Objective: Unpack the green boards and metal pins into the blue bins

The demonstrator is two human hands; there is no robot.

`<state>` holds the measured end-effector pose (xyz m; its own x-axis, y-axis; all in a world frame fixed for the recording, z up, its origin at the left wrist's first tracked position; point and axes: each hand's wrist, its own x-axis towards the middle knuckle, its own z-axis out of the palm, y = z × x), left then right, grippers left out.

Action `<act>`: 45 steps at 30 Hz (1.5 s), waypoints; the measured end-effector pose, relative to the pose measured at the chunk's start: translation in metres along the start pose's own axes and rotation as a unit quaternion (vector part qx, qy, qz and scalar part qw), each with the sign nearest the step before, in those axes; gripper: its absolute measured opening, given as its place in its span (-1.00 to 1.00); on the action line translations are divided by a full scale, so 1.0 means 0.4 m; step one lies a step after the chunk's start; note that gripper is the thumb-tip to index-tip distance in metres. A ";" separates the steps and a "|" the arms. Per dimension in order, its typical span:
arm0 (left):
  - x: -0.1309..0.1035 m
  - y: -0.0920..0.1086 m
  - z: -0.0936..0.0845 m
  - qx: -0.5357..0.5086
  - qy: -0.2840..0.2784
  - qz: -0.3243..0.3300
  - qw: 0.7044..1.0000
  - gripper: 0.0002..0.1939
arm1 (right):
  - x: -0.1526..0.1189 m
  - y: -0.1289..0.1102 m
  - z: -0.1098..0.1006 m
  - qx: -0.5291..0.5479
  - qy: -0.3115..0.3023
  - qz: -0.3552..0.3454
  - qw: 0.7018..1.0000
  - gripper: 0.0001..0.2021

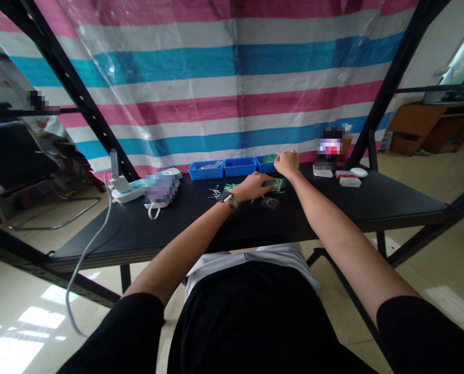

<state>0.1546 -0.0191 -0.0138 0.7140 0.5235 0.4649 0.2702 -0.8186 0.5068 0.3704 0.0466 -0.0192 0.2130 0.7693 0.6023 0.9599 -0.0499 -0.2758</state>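
My left hand [254,187] reaches over the black table, its fingers apart at a green packet [279,185]; whether it grips the packet is unclear. My right hand [288,163] is at the right blue bin [266,167], which holds green pieces; its fingertips are hidden. The middle blue bin [240,167] looks empty. Clear bags lie in the left blue bin [206,170]. Thin white-ended pieces [215,192] lie left of my left hand. A small clear bag [269,202] rests in front of the green packet.
On the table's left are a white power strip [128,192] with a cable and a blurred pouch [161,188]. At the right stand a lit device [330,148], a red and white box [348,179] and a white mouse [358,172]. A person [54,126] sits far left.
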 end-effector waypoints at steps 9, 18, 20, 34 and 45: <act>0.019 -0.058 0.043 0.046 0.036 -0.051 0.997 -0.66 | -0.019 0.006 -0.005 0.047 0.063 0.042 0.996 -0.64; 0.016 -0.056 0.007 -0.074 0.147 -0.092 0.982 -0.59 | -0.013 -0.021 -0.030 0.076 0.060 -0.011 0.995 -0.67; 0.022 -0.053 -0.003 -0.157 0.189 -0.122 0.962 -0.56 | -0.011 -0.041 -0.035 0.148 0.060 -0.038 0.986 -0.71; -0.029 -0.083 -0.110 -0.353 0.265 -0.149 0.885 -0.48 | -0.081 -0.220 -0.102 0.639 -0.254 0.002 0.726 -0.53; -0.067 -0.104 -0.124 -0.435 0.208 -0.161 0.861 -0.64 | -0.094 -0.251 -0.061 0.642 -0.231 0.007 0.731 -0.49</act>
<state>0.0923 0.0127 -0.0111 0.3511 0.8775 0.3268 -0.3044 -0.2231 0.9261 0.2703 0.0073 0.0041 -0.1482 0.9219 0.3579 -0.0670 0.3517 -0.9337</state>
